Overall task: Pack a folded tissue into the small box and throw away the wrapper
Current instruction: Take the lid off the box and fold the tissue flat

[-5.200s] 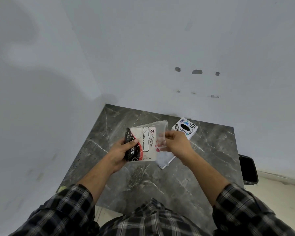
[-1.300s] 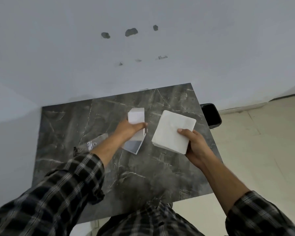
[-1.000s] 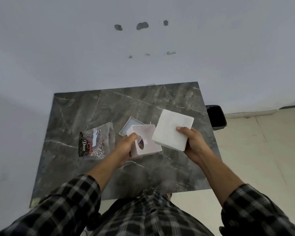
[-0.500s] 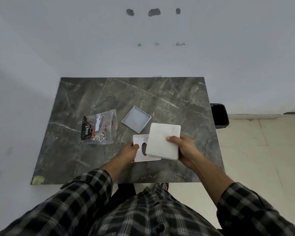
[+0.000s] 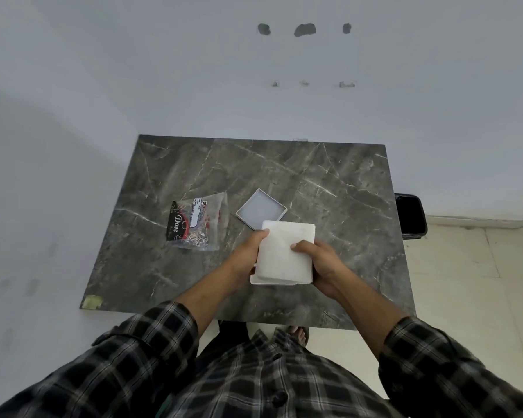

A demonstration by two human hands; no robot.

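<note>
One folded tissue (image 5: pixel 286 251), white and roughly square, lies over one small white box (image 5: pixel 272 280), of which only the near edge and the left corner show beneath the tissue. Two hands are in view. The left hand (image 5: pixel 248 256) is closed on the left side of the tissue and box, with the thumb tip pressed against the tissue's upper left corner. The right hand (image 5: pixel 320 263) is closed on the right side of the same stack, with the thumb lying across the top face of the tissue and the remaining fingers wrapped under the right edge. Whether the tissue sits inside the box or merely rests on top of it cannot be told. One shallow square lid (image 5: pixel 261 209), light grey inside, lies open-side-up on the table (image 5: pixel 329 188), just beyond the tissue; the tissue's far edge overlaps the lid's near corner in this view. One clear wrapper (image 5: pixel 198 224), with a black-and-red printed panel, lies flat on the table to the left of the lid and apart from both hands. One dark marble-patterned table carries all items. One black bin (image 5: pixel 410 215) stands on the floor against the table's right edge. Both forearms emerge from plaid sleeves (image 5: pixel 151 342).
</note>
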